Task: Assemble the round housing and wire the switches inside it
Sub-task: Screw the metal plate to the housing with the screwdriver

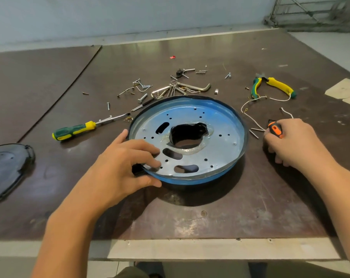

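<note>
Your left hand (120,163) pinches the round housing (220,149), right hand (290,141) grips an orange-handled tool (276,130); no switches wired yet.

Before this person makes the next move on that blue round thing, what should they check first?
1. The left hand grips the round housing by its rim: ok.
2. The right hand holds the orange-handled tool: ok.
3. The tool's tip suits the screws: cannot tell, tip hidden.
4. The screws lie close behind the housing: ok.
5. The white wire lies beside the right hand: ok.
6. The switches are in view: not ok, none seen.
</note>
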The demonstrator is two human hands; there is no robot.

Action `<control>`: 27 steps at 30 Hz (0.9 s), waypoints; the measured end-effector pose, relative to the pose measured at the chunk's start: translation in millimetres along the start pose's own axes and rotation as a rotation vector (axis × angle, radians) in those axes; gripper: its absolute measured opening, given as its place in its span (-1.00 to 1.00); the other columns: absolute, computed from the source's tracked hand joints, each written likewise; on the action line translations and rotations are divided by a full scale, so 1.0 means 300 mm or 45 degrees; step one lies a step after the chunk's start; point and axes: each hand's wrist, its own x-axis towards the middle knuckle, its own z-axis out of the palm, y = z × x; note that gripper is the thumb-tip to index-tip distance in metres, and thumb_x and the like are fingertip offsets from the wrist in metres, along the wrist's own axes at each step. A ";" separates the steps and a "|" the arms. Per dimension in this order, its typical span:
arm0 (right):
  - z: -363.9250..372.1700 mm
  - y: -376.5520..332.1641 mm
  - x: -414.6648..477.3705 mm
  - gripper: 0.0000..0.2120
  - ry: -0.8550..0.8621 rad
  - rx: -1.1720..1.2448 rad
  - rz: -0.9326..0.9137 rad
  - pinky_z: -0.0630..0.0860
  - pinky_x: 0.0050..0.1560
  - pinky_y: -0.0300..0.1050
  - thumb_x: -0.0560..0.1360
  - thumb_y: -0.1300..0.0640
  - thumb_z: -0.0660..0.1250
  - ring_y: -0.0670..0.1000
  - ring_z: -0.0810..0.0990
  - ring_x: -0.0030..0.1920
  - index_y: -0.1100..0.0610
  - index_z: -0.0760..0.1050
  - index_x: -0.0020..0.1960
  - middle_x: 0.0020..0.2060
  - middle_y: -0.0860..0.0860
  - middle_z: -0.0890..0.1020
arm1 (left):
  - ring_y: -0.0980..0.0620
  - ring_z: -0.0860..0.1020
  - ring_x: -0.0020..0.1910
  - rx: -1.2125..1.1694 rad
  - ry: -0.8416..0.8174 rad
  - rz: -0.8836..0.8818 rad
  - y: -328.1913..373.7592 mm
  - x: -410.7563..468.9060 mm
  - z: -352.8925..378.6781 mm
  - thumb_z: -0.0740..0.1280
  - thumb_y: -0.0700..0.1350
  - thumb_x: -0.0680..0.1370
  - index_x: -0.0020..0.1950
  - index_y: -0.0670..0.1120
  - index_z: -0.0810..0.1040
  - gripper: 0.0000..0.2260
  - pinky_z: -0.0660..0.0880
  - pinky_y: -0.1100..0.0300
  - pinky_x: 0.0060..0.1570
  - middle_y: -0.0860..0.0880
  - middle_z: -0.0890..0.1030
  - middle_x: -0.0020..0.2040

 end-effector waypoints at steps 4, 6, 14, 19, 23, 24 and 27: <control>-0.025 0.015 -0.009 -0.85 -0.013 0.365 0.062 0.54 -0.59 -0.09 0.55 0.17 0.26 0.12 0.63 -0.55 0.21 0.54 -0.14 -0.37 0.11 0.67 | 0.16 0.62 0.05 0.041 0.027 0.069 0.024 0.019 0.025 0.61 -0.02 0.30 -0.09 0.08 0.73 -0.78 0.22 -0.20 0.47 0.13 0.66 0.06; -0.036 0.018 -0.014 -0.90 -0.004 0.450 0.026 0.56 -0.57 -0.07 0.51 0.21 0.31 0.12 0.64 -0.54 0.22 0.56 -0.14 -0.45 0.15 0.64 | 0.12 0.61 0.03 0.086 0.026 0.108 0.038 0.024 0.039 0.60 0.00 0.32 -0.09 0.09 0.73 -0.80 0.40 -0.16 0.34 0.15 0.66 0.05; -0.049 0.011 -0.017 -0.96 0.052 0.847 -0.129 0.42 -0.62 -0.21 0.49 0.25 0.45 0.01 0.54 -0.57 0.13 0.63 -0.11 -0.42 0.05 0.64 | 0.20 0.57 0.06 0.056 0.203 0.220 0.094 0.038 0.098 0.43 0.13 0.47 -0.01 0.10 0.70 -0.82 0.44 -0.04 0.09 0.22 0.63 0.05; -0.067 0.004 -0.012 -0.89 -0.030 1.194 -0.173 0.34 -0.63 -0.26 0.41 0.18 0.49 0.01 0.48 -0.58 0.07 0.67 -0.07 -0.25 0.22 0.65 | 0.07 0.60 -0.01 -0.304 0.489 0.191 0.136 0.041 0.086 0.47 0.07 0.47 0.03 0.13 0.64 -0.84 0.47 0.04 0.01 0.20 0.63 -0.05; -0.078 -0.004 -0.026 -0.85 -0.129 1.340 -0.245 0.33 -0.60 -0.27 0.43 0.16 0.50 0.00 0.44 -0.57 0.10 0.67 -0.01 -0.21 0.44 0.53 | 0.14 0.56 -0.15 -0.552 0.706 0.057 0.163 0.045 0.078 0.48 0.00 0.46 -0.01 0.07 0.63 -0.87 0.44 0.34 -0.10 0.15 0.62 -0.15; -0.080 -0.010 -0.032 -0.85 -0.153 1.363 -0.263 0.33 -0.60 -0.27 0.44 0.16 0.51 0.00 0.43 -0.57 0.11 0.67 0.00 -0.22 0.46 0.51 | 0.18 0.56 -0.16 -0.593 0.757 0.021 0.169 0.047 0.078 0.47 0.00 0.46 -0.01 0.06 0.64 -0.86 0.45 0.37 -0.13 0.15 0.63 -0.15; -0.084 -0.038 -0.052 -0.85 -0.237 1.453 -0.300 0.30 -0.61 -0.29 0.40 0.12 0.51 -0.02 0.41 -0.59 0.12 0.67 -0.05 -0.24 0.28 0.62 | 0.09 0.54 -0.20 -0.910 0.924 -0.153 0.178 0.059 0.069 0.46 0.04 0.45 0.02 0.06 0.66 -0.82 0.51 0.22 -0.22 0.11 0.63 -0.16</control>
